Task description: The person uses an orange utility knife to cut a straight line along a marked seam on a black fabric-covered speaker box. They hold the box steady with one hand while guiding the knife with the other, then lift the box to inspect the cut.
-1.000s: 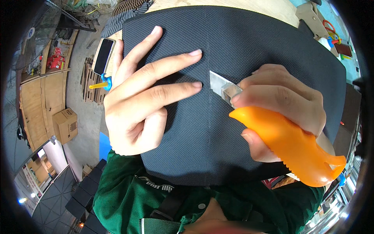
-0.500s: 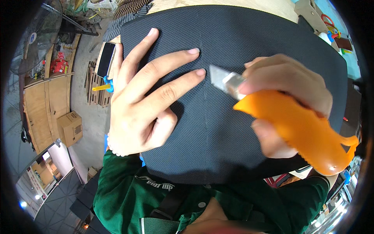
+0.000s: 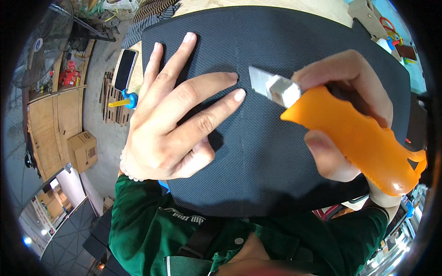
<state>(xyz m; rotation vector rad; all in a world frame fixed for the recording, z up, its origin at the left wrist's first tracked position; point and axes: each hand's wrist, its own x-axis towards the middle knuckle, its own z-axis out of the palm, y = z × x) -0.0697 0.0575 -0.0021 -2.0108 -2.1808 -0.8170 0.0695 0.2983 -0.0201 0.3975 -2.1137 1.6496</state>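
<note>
A black textured sheet [image 3: 276, 170] lies in front of me, with a faint line running down its middle. My left hand [image 3: 179, 119] rests on its left part, fingers spread, the two nearest tips just left of the line. My right hand [image 3: 343, 80] grips an orange-handled utility knife [image 3: 340, 133], its silver blade [image 3: 262, 83] pointing up-left, just right of the line near my left fingertips. Whether the blade touches the sheet I cannot tell.
A phone [image 3: 125, 70] and a blue-and-yellow tool [image 3: 119, 102] lie left of the sheet. Striped cloth [image 3: 145, 20] is at the top edge, small tools [image 3: 386, 41] at the top right. A fan [image 3: 43, 43] and a cardboard box [image 3: 83, 152] stand beyond the left side.
My right hand has moved up and slightly rightward with the knife, raising the blade's position in the picture. My left fingers have shifted a little on the sheet, the topmost ones spreading differently.
</note>
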